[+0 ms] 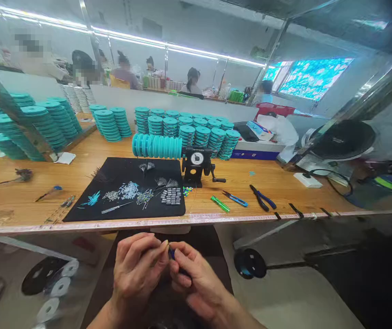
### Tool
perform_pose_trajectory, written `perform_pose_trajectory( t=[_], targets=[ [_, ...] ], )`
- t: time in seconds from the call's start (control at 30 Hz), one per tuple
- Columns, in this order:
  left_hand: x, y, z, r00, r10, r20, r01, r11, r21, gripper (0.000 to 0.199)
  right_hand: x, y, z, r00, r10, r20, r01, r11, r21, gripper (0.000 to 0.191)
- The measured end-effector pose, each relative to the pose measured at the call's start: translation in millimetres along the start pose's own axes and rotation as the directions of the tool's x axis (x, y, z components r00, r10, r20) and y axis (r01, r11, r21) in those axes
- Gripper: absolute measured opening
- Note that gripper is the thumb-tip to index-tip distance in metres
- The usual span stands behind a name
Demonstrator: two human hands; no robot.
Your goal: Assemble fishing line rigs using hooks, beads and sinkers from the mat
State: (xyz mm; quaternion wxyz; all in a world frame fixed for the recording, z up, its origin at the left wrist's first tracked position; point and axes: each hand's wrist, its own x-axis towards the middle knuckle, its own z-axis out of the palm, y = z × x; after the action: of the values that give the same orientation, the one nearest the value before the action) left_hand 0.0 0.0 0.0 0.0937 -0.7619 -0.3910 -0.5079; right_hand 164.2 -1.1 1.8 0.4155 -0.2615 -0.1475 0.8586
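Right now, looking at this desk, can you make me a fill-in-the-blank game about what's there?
1. The small dark-blue item sticks out from the fingertips of the person's ____ hand.
2. The flat, rectangular work mat under the little piles of loose parts is coloured ____.
3. Seen from here, the slim bright-green tube-shaped item lies to the ____ of the blue-handled metal snips.

Missing words: right; black; left.

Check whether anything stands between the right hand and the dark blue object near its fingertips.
Nothing visible does: the right hand holds the dark blue object directly. The left hand is right beside it, fingertips close to its upper end, but not between them.
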Motion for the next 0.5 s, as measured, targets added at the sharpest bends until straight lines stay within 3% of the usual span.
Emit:
perform_pose_trajectory(
  t=[0.07,0.13,0.17,0.23,0.3,0.37,0.4,0.43,0.5],
  targets=[
    [4.2,2.8,1.2,0.984,-0.177,-0.032,0.175,0.983,-0.05,0.022,0.4,11.0,5.2,0.999,-0.045,-0.007,0.045,0.994,0.095,0.022],
    [8.2,6.0,2.2,0.918,-0.395,0.03,0.393,0.9,-0.189,0.01,1.1,18.6,8.2,0.994,-0.109,-0.014,0.11,0.99,0.092,0.024],
    [9.9,7.6,2.6,0.84,-0.527,0.128,0.54,0.794,-0.279,0.007,1.5,20.3,8.5,0.989,-0.147,-0.013,0.148,0.988,0.054,0.025],
    [12.3,10.2,3.1,0.628,-0.677,0.385,0.769,0.461,-0.444,0.019,1.9,18.3,6.4,0.97,-0.242,-0.004,0.241,0.966,-0.097,0.025],
    [13.4,11.0,3.3,0.441,-0.649,0.62,0.851,0.081,-0.52,0.027,0.9,9.1,1.6,0.93,-0.362,0.059,0.36,0.868,-0.341,0.02],
    [13.1,9.2,3.5,0.329,-0.567,0.755,0.848,-0.175,-0.5,0.029,-1.6,-5.4,-4.0,0.868,-0.456,0.198,0.473,0.635,-0.611,0.015],
    [12.7,7.3,3.7,0.297,-0.541,0.787,0.845,-0.235,-0.48,0.029,-3.3,-13.5,-6.6,0.837,-0.465,0.289,0.511,0.474,-0.717,0.015],
    [12.0,5.0,4.1,0.28,-0.532,0.799,0.847,-0.255,-0.466,0.028,-5.1,-21.3,-8.6,0.812,-0.446,0.376,0.533,0.307,-0.788,0.017],
    [10.4,-0.3,5.2,0.281,-0.565,0.776,0.86,-0.211,-0.465,0.028,-8.8,-33.8,-10.8,0.794,-0.366,0.486,0.534,0.035,-0.845,0.023]
  ],
)
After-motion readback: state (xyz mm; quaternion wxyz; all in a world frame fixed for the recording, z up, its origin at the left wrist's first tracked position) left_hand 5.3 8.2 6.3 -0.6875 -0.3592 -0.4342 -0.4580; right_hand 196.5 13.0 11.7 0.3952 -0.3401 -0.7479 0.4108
